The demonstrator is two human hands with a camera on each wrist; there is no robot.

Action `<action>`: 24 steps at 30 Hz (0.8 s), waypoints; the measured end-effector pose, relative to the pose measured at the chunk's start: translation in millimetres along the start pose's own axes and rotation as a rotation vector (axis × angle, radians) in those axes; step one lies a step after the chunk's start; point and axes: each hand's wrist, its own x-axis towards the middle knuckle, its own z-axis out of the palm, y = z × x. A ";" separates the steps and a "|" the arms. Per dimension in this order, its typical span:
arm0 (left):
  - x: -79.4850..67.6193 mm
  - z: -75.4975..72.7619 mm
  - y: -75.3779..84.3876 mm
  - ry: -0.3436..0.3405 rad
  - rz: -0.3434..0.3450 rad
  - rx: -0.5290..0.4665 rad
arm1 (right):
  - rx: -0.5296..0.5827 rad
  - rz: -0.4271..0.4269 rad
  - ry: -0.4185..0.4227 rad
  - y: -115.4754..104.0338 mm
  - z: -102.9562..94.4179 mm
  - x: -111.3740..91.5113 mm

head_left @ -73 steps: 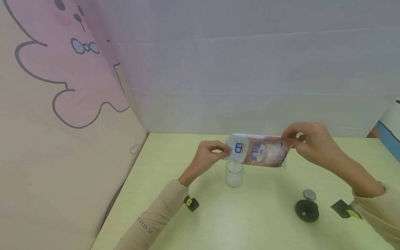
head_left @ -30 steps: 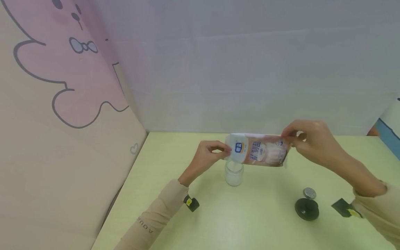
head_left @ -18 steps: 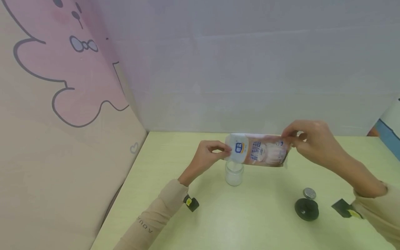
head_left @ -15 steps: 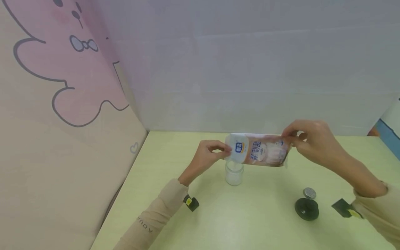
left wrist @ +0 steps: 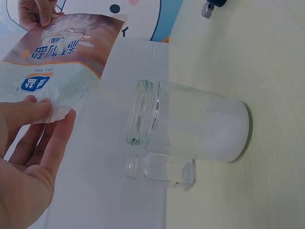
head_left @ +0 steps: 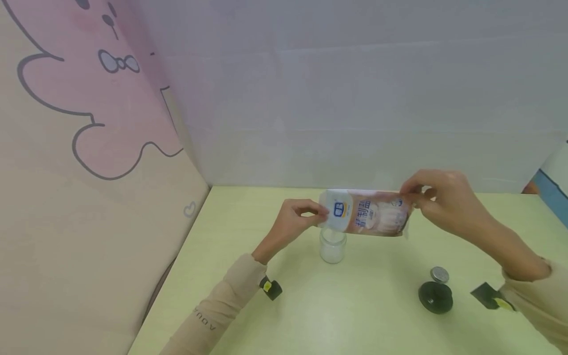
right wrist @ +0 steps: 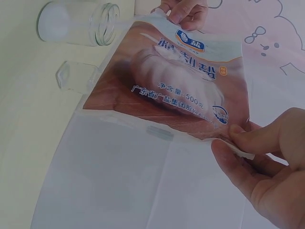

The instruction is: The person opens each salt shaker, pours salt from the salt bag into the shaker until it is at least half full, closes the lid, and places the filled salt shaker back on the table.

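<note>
A brown and pale-blue salt bag (head_left: 366,213) is held on its side above the table, between both hands. My left hand (head_left: 299,217) pinches its torn end between thumb and fingers. At the opposite end, my right hand (head_left: 443,199) pinches a corner, also seen as the right hand (right wrist: 276,164) in the right wrist view. Below the bag's torn end stands a glass jar (left wrist: 200,121), uncapped, with white salt at the bottom. A faint white stream runs from the bag's lower corner to the jar's mouth.
A small clear glass bottle (left wrist: 169,168) stands near the jar; the bag hides it in the head view. To the right on the pale table (head_left: 346,315) lie a black round lid (head_left: 436,298) and a small silver cap (head_left: 440,274). A grey sheet (head_left: 355,123) hangs behind.
</note>
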 end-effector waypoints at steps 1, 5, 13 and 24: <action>-0.1 0.1 0.0 0.001 -0.001 -0.003 | 0.000 0.001 -0.001 0.0 -0.2 -0.1; -0.9 -0.1 0.2 0.005 0.001 -0.006 | -0.001 0.000 -0.003 -0.4 -0.4 0.6; 2.5 -2.7 -15.4 0.006 -0.012 -0.002 | 0.007 -0.013 0.002 -1.4 0.9 2.4; 6.8 -2.4 -32.8 -0.004 0.008 -0.028 | 0.005 -0.005 0.012 -1.0 -0.4 0.6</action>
